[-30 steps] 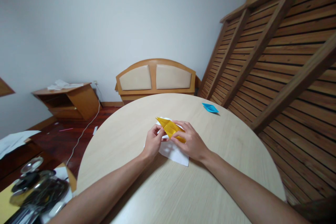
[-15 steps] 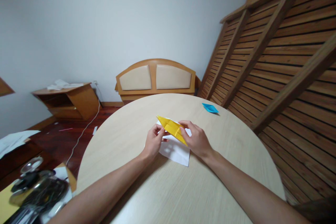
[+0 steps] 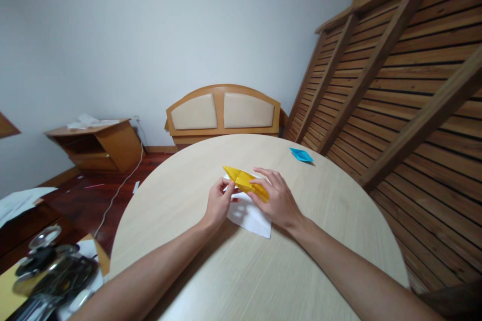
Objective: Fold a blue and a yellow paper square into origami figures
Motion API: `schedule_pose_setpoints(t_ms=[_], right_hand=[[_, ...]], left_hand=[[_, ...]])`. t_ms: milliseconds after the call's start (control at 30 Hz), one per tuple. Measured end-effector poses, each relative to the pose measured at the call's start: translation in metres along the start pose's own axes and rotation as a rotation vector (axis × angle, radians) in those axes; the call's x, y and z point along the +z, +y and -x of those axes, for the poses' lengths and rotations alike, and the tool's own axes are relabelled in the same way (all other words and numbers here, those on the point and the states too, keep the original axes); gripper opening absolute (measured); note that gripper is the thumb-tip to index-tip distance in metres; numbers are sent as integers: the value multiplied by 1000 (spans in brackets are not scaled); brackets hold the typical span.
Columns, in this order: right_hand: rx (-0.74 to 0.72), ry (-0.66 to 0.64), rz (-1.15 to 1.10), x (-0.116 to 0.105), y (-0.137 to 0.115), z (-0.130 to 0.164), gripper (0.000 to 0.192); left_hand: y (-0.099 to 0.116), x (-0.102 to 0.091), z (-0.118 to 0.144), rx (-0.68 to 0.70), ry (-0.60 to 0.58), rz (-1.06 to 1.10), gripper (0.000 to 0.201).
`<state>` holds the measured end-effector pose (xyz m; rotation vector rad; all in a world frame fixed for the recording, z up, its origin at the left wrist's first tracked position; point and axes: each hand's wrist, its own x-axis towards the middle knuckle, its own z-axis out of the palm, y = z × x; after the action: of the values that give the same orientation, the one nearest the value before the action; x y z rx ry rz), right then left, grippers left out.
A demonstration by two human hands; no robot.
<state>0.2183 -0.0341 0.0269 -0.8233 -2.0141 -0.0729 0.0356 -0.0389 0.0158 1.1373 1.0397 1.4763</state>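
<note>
Nearest, both forearms reached in over the round table (image 3: 233, 281), bracing the work. Left hand (image 3: 218, 204) pinched the near edge of the yellow folded paper (image 3: 245, 182) between thumb and fingers, apparently steadying it. Right hand (image 3: 276, 200) pressed fingertips down on the paper's right end, the grip closed on it, seemingly flattening a crease. Beneath the grip lay a white sheet (image 3: 250, 218), flat on the table. Well beyond, right of the grip, a blue folded paper (image 3: 301, 155) lay apart.

A folded paper (image 3: 244, 182) lies above a sheet (image 3: 250, 218) on the table (image 3: 263, 271).
</note>
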Motion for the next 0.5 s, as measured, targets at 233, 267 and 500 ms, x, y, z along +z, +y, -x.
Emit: schedule_pose_setpoints(t_ms=[233,267,500], right_hand=[[257,95,-219,7,8,0,10],[312,82,-260,8,9,0,11],[477,116,-507,12,12,0,20]], left_hand=[[1,3,1,-11,-57,-1,56],[1,3,2,3,-79,-9,55],[-1,2,7,131,-121,-19,42]])
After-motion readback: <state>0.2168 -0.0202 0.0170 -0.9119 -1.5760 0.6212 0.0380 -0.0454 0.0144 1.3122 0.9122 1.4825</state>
